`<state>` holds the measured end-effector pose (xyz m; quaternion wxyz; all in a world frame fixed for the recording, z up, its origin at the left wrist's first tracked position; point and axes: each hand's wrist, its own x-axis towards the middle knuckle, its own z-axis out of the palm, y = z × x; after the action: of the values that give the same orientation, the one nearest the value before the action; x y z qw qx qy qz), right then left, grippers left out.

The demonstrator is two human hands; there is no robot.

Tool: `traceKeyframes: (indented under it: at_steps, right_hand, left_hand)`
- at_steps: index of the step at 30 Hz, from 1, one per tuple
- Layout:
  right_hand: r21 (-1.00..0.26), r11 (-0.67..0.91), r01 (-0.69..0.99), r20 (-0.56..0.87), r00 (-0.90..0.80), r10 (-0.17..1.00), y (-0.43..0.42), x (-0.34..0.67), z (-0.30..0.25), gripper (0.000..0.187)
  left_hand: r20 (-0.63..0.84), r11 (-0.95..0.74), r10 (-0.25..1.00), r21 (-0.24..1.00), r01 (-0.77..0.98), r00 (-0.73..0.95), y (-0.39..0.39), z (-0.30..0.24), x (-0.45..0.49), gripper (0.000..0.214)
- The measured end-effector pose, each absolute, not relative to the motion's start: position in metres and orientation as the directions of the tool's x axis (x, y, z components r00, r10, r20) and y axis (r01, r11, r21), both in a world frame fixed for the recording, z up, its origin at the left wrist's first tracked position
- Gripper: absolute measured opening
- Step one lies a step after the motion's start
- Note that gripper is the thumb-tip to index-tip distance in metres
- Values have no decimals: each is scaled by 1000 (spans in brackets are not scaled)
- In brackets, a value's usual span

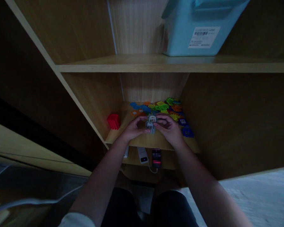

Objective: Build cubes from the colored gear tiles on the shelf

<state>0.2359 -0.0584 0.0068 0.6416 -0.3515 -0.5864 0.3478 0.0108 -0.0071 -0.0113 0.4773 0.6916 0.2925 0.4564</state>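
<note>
The scene is enclosed by a wooden shelving unit (239,113), and its low shelf (115,136) is overhung by an upper board on which a light-blue bin (180,37) is stood. Along the back and right side of the low shelf, coloured pieces (162,107) are strewn, beyond the hands and well within their reach. In front of that spread, the left hand (133,128) and the right hand (170,130) are brought face to face, and the gap between them is bridged by one thing, a grey cluster (150,125). Neither hand can be called the nearer, since the cluster is met from both sides: its left flank is pinched by the fingers and thumb of the left hand, its right flank by those of the right, whose thumb is laid across the near face. Exact fingertip contacts are partly hidden. The cluster's longer axis appears to be pointed from the back of the shelf toward the person, roughly crosswise to the line between the hands. Whether it is held clear of the shelf or rested on it cannot be told. To the left, a red block (114,121) is set apart from the left hand. Smallest of all, a pale lattice window (152,119) is seen at the cluster's far end, framed between the fingers of both hands.
</note>
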Motion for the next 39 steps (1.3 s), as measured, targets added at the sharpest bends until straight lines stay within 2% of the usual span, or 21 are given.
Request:
traceKeyframes:
  at_steps: [5,8,12,14,17,24,29,31,36,39]
  right_hand:
    - [-858,513,-31,513,-14,858,-55,230,7,42]
    - [-858,513,-15,513,-46,857,-53,231,5,41]
    - [-780,592,202,590,-74,804,-52,238,5,33]
    - [-713,624,321,633,-90,769,-52,242,7,29]
    - [-679,627,382,647,-93,757,-54,245,7,27]
    - [-742,623,248,635,-39,771,-53,241,3,26]
    - [-826,562,46,559,-68,826,-45,232,-1,36]
    - [-833,552,38,547,-85,833,-43,232,-3,37]
    - [-740,598,310,605,-84,792,-46,244,-5,31]
    - [-699,595,395,610,-103,785,-50,252,-3,32]
  left_hand:
    - [344,-352,850,934,-56,399,-9,-12,12,77]
    - [360,-368,841,928,-63,403,-8,-13,12,63]
    - [420,-427,818,901,-74,394,-6,-14,12,47]
    - [433,-440,815,895,-77,384,-5,-13,12,46]
    - [417,-423,825,903,-74,382,-6,-13,12,50]
    - [324,-347,851,938,-19,413,-9,-10,9,76]
    - [319,-376,850,925,59,418,-9,-8,11,78]
    - [329,-399,841,913,82,429,-10,-6,11,74]
    - [369,-457,809,884,94,458,-9,-8,12,57]
    - [376,-465,812,879,104,446,-7,-12,12,55]
